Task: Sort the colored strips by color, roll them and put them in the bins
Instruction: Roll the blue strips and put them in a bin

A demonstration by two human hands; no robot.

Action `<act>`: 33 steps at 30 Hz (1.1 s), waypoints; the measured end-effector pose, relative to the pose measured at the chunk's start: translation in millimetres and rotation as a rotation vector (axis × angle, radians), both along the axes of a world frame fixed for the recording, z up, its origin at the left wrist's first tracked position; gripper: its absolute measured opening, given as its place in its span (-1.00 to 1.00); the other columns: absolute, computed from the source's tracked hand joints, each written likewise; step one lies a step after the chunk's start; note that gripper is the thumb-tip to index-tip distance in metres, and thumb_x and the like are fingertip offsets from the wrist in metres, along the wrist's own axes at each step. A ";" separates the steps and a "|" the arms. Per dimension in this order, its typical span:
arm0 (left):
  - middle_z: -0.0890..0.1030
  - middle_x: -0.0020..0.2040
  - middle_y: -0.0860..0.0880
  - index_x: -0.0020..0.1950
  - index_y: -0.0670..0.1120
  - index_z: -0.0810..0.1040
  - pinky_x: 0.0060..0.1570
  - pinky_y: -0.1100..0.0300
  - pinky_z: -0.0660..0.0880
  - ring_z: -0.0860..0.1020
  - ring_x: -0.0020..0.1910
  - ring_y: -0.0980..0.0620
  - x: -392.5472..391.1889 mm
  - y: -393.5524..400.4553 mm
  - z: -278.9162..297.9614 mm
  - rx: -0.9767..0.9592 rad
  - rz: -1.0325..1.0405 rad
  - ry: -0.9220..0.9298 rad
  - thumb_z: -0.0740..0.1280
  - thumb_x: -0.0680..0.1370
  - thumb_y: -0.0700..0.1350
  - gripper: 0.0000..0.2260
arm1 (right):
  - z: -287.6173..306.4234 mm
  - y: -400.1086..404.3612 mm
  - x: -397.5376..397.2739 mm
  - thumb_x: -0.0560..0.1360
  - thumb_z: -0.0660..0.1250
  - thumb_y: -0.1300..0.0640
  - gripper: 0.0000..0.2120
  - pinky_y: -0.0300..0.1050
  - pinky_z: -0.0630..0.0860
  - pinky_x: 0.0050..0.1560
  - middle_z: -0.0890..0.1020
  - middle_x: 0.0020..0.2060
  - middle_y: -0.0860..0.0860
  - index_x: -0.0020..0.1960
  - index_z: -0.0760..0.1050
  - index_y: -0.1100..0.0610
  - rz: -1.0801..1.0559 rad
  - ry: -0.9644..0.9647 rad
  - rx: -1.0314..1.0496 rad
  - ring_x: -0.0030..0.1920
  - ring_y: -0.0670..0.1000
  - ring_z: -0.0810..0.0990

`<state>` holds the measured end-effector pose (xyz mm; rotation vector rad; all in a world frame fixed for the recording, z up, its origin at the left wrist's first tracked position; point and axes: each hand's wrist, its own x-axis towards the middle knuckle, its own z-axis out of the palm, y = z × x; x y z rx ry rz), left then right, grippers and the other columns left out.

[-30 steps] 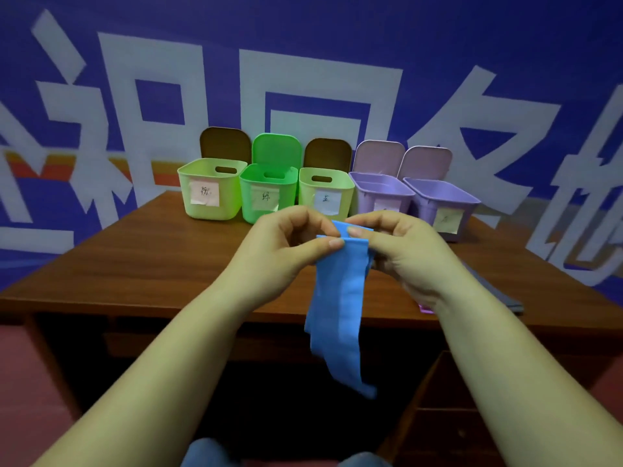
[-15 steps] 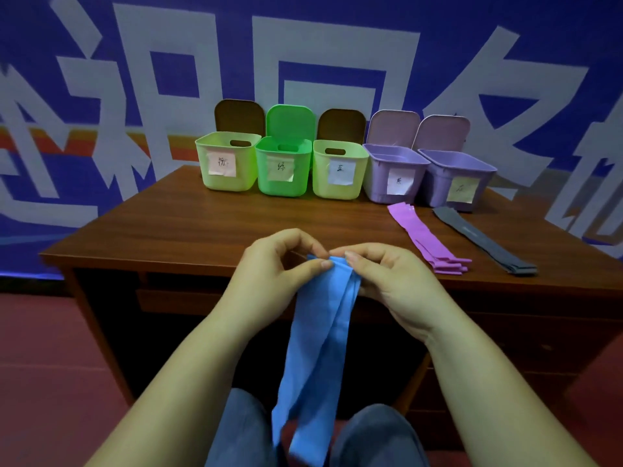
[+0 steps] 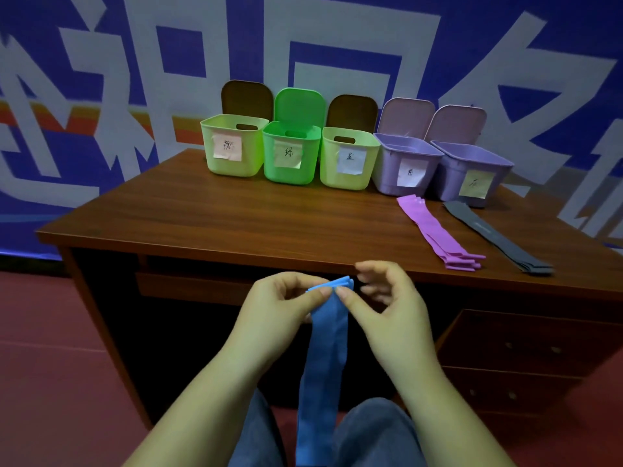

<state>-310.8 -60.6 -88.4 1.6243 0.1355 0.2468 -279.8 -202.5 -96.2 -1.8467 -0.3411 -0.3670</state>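
A bundle of blue strips [image 3: 325,358] hangs down in front of the desk, between my knees. My left hand [image 3: 279,311] pinches its top edge with thumb and fingers. My right hand [image 3: 387,308] pinches the same top edge from the right, with its other fingers curled loosely above. Purple strips [image 3: 435,230] lie stacked on the desk at the right, and grey strips [image 3: 495,237] lie beside them. Along the desk's back stand several labelled bins with lids up: a pale green bin [image 3: 232,146], a bright green bin [image 3: 290,153], a second pale green bin [image 3: 347,160], and two purple bins [image 3: 404,163] [image 3: 472,173].
The wooden desk [image 3: 209,217] has its front edge just beyond my hands. Drawers [image 3: 526,362] sit under its right side. A blue and white banner [image 3: 337,45] covers the wall behind. My knees in blue trousers [image 3: 371,433] are at the bottom.
Both hands with the blue strips have come down from over the desk to in front of its edge. The view has tilted down, and the purple and grey strips now show.
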 end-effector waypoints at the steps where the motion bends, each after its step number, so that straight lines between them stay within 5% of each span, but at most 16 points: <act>1: 0.69 -0.23 -0.03 -0.11 -0.07 0.68 -0.28 0.35 0.48 0.56 -0.29 0.16 0.6 -2.7 -3.8 -0.036 0.028 -0.004 0.41 0.48 -0.19 -0.94 | -3.4 2.4 -2.3 0.36 0.51 0.18 -0.76 -0.37 0.47 -0.12 0.61 -0.19 -0.08 -0.12 0.51 -0.08 -0.058 -0.016 0.014 -0.18 -0.15 0.58; 7: 0.70 -0.17 -0.01 -0.06 -0.11 0.65 -0.25 0.36 0.52 0.64 -0.20 0.16 -0.3 -15.1 -19.6 -0.185 0.014 -0.016 0.35 0.50 -0.25 -0.91 | -20.4 14.0 -7.9 0.44 0.42 0.16 -0.98 -0.26 0.55 -0.18 0.70 -0.24 -0.03 -0.16 0.62 0.06 0.083 0.230 0.235 -0.19 -0.08 0.68; 11: 0.70 -0.14 -0.14 -0.10 -0.17 0.64 -0.08 0.26 0.58 0.66 -0.13 0.04 0.8 -15.4 -24.3 -0.432 -0.018 0.091 0.26 0.54 -0.26 -0.84 | -25.2 13.2 -2.9 0.44 0.41 0.23 -0.96 -0.23 0.56 -0.16 0.71 -0.24 0.08 -0.15 0.64 0.16 0.120 0.395 0.379 -0.17 -0.01 0.69; 14: 0.68 -0.25 -0.15 -0.14 -0.20 0.61 -0.21 0.30 0.60 0.66 -0.25 0.06 1.3 -14.1 -26.3 -0.494 0.052 0.124 0.32 0.52 -0.22 -0.91 | -28.7 16.0 -4.0 0.45 0.39 0.27 -0.87 -0.25 0.55 -0.19 0.71 -0.27 0.08 -0.23 0.65 0.13 0.104 0.398 0.361 -0.19 -0.01 0.68; 19: 0.58 -0.44 0.03 -0.17 -0.18 0.59 -0.37 0.37 0.48 0.54 -0.46 0.18 0.0 -11.9 -27.2 -0.458 0.066 0.135 0.39 0.47 -0.15 -0.91 | -27.0 18.1 -8.0 0.46 0.37 0.27 -0.78 0.19 0.54 0.05 0.70 -0.25 0.15 -0.27 0.68 0.04 0.107 0.444 0.332 -0.07 0.27 0.65; 25: 0.63 -0.34 -0.12 -0.19 -0.20 0.61 -0.35 0.35 0.53 0.57 -0.43 0.11 -3.2 -7.4 -26.2 -0.454 0.039 0.174 0.35 0.50 -0.25 -0.91 | -20.2 10.0 -9.4 0.49 0.33 0.29 -0.77 -0.05 0.61 -0.12 0.70 -0.30 0.12 -0.29 0.66 0.14 0.124 0.500 0.352 -0.24 0.04 0.68; 33: 0.63 -0.39 -0.08 -0.24 -0.19 0.60 -0.39 0.33 0.55 0.60 -0.43 0.10 -4.1 -10.6 -24.0 -0.417 -0.012 0.192 0.37 0.48 -0.26 -0.90 | -20.1 2.5 -10.2 0.46 0.38 0.28 -0.81 -0.28 0.57 -0.23 0.71 -0.32 -0.01 -0.26 0.65 0.05 0.134 0.354 0.188 -0.25 -0.08 0.69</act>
